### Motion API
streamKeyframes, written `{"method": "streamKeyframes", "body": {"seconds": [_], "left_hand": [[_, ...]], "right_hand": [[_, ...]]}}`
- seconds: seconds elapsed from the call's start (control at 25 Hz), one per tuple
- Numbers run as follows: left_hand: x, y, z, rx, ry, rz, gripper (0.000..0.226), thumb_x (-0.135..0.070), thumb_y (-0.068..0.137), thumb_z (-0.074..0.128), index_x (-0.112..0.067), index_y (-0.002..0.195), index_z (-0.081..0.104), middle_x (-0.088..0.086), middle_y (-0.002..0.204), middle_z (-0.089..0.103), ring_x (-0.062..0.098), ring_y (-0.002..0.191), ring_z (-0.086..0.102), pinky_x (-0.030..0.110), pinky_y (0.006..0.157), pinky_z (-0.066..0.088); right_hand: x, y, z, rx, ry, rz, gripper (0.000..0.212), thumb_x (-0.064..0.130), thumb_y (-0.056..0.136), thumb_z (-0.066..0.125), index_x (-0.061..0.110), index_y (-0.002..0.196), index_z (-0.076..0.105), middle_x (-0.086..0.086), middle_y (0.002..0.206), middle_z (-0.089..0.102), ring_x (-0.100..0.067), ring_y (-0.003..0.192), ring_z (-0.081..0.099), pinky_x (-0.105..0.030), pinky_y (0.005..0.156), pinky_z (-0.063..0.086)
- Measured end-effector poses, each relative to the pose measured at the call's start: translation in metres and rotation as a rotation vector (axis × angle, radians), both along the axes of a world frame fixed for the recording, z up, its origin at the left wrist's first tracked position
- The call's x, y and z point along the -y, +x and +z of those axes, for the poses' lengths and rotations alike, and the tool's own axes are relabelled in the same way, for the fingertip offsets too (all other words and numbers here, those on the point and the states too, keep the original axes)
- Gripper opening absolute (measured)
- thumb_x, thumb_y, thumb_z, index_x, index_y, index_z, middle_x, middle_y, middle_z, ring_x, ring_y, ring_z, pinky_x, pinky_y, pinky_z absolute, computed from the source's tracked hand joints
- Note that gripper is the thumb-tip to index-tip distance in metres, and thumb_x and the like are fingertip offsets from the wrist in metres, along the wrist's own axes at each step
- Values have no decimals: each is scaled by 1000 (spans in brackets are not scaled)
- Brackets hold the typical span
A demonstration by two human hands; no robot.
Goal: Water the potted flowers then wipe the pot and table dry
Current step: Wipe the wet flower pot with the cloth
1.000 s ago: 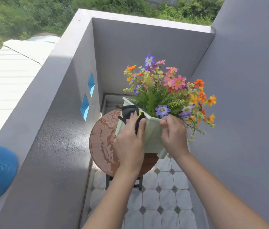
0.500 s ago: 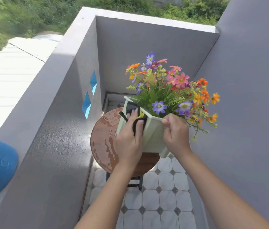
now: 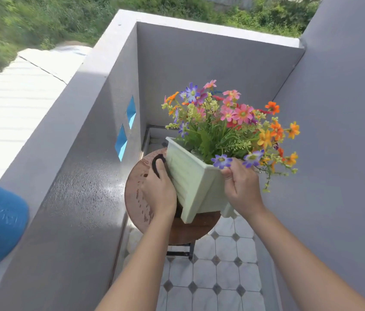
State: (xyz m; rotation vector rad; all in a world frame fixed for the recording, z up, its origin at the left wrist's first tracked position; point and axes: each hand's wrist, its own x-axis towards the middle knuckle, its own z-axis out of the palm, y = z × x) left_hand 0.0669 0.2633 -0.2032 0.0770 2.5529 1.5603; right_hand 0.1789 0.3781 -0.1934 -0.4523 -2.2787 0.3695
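Since 0.5 s ago my left hand, clutching the dark cloth, slides down the pot wall, while my right hand, closed on the rim, tilts it over the wet table; slippage risks toppling.

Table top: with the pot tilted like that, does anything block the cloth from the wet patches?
Nothing visible does. The left hand presses the cloth to the pot just above the table; its wet left side lies bare beside that hand.

Pale green square pot tilted, flowers multicoloured; dark cloth against left side; round table apparently wet.
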Motion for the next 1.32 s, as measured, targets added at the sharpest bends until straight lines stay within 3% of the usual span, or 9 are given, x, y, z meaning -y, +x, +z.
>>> {"method": "streamKeyframes", "body": {"seconds": [0.12,0.24,0.4,0.52,0.72,0.88,0.96,1.12,1.32], "left_hand": [[-13,-8,27,-65,133,-63,46,-35,100,33,-3,111,64,19,108,66,35,105,55,31,82,34],[-31,-53,30,210,38,-189,55,-46,97,32,-5,126,55,17,127,57,33,118,49,36,100,37],[-36,-86,40,532,29,-406,78,-68,63,59,-12,117,58,6,119,60,26,104,60,41,97,47],[-38,-90,49,478,-160,-565,64,-51,61,69,-8,106,56,9,106,61,28,94,63,42,89,52],[-26,-83,46,366,-146,-450,46,-36,68,60,-5,102,63,13,104,65,25,86,62,30,70,48],[-16,-76,54,282,-157,-355,47,-41,64,58,-5,92,62,15,97,65,32,93,62,37,81,51],[-14,-65,60,194,-237,-316,30,-35,75,60,-5,74,54,13,82,58,33,89,57,35,76,46],[0,-37,67,84,-273,-244,31,-30,78,56,-10,58,42,5,62,47,32,71,50,32,61,37],[17,-8,67,-78,-256,-160,33,-37,83,50,-15,59,41,4,62,53,32,65,50,33,61,39]], "right_hand": [[-4,0,4,40,-12,10,38,41,101,18,22,71,33,3,56,36,-15,55,33,-19,57,12],[-7,3,5,21,-60,10,42,41,101,20,19,72,40,6,60,37,-10,55,31,-20,57,13],[-6,7,7,-10,-79,23,56,39,101,21,6,62,42,-6,51,37,-15,55,27,-30,51,16],[-10,11,8,19,-115,47,49,41,101,19,13,66,39,6,56,30,-11,56,22,-25,52,13],[-31,17,8,104,-162,137,65,40,101,20,-6,78,60,-11,72,55,-10,71,40,-16,62,25],[-30,28,7,198,-340,90,31,9,94,37,2,116,58,1,114,55,0,115,42,-4,99,27],[-12,30,6,187,-336,75,45,-1,80,40,3,122,55,1,123,52,-6,123,39,-10,108,23],[16,8,8,294,-9,-90,39,32,86,45,7,110,64,-7,104,69,-23,101,59,-35,94,42],[9,-5,7,308,112,-135,41,41,87,43,10,67,60,-3,58,60,-27,55,58,-31,56,42]]}}
